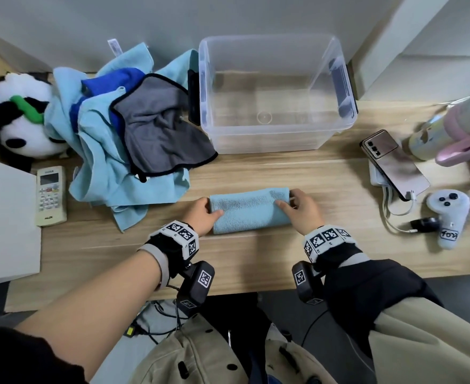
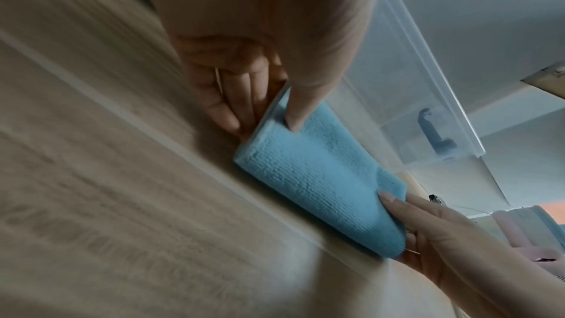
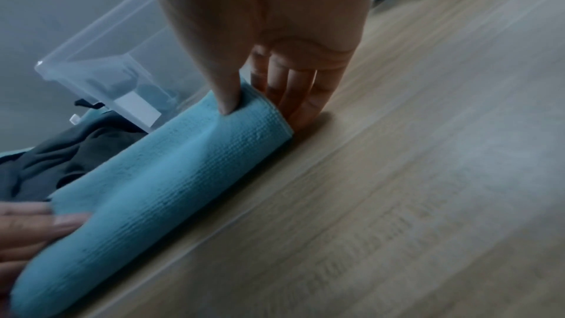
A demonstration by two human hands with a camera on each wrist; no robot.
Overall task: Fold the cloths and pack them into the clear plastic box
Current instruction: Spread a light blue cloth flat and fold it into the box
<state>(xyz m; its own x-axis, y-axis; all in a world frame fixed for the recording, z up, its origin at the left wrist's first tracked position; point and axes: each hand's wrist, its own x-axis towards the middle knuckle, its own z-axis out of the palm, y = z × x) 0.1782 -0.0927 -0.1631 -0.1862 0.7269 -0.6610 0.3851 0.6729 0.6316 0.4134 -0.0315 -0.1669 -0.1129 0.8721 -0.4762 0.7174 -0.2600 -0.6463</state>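
A light blue cloth [image 1: 249, 210] lies folded into a long strip on the wooden table in front of me. My left hand [image 1: 206, 213] pinches its left end, thumb on top [image 2: 295, 115] and fingers underneath. My right hand [image 1: 297, 207] pinches the right end the same way, thumb [image 3: 228, 103] pressing into the cloth [image 3: 171, 173]. The clear plastic box [image 1: 275, 92] stands empty behind the cloth, against the wall. A heap of unfolded cloths [image 1: 134, 128], light blue, dark blue and grey, lies left of the box.
A plush panda [image 1: 15, 115] and a remote control [image 1: 51, 195] sit at the far left beside a white block [image 1: 4, 217]. On the right lie a phone [image 1: 394, 164] with a cable, a white controller [image 1: 449, 217] and pastel bottles [image 1: 449, 126].
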